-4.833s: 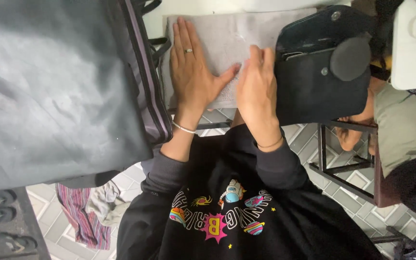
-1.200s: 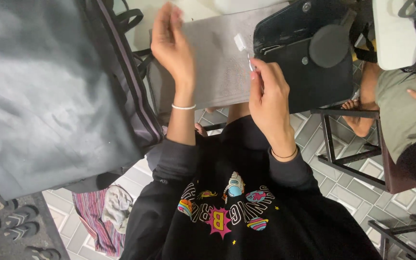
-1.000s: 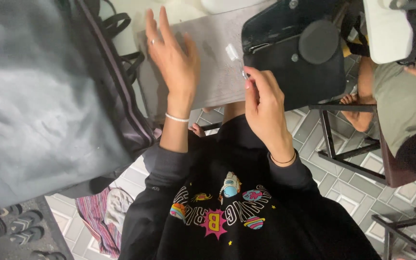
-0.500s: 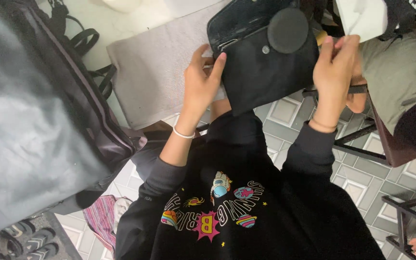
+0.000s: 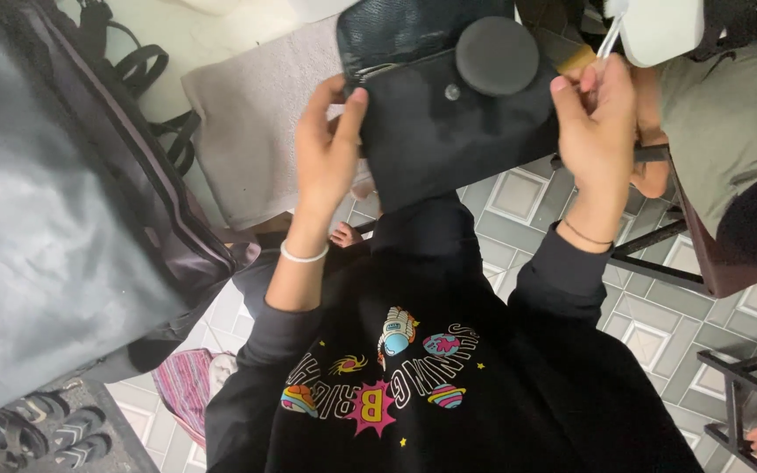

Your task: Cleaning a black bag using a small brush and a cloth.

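Note:
A black pouch [image 5: 457, 114] with an open round-tabbed flap is held up in front of me above the tiled floor. My left hand [image 5: 328, 149] grips its left edge, thumb on the front. My right hand [image 5: 596, 118] holds its right edge and also pinches a thin white stick-like item [image 5: 608, 37] between the fingers. A grey cloth [image 5: 260, 131] lies flat on the pale table behind the pouch.
A large grey bag with dark straps [image 5: 63, 193] fills the left side. A seated person in a green top [image 5: 729, 123] is at the right on a dark chair [image 5: 703, 263]. Sandals [image 5: 37, 429] and a striped cloth [image 5: 187, 390] lie on the floor.
My hands left the grey cloth, the right one picked up a small white item, and both took hold of the black pouch, bringing it in front of me.

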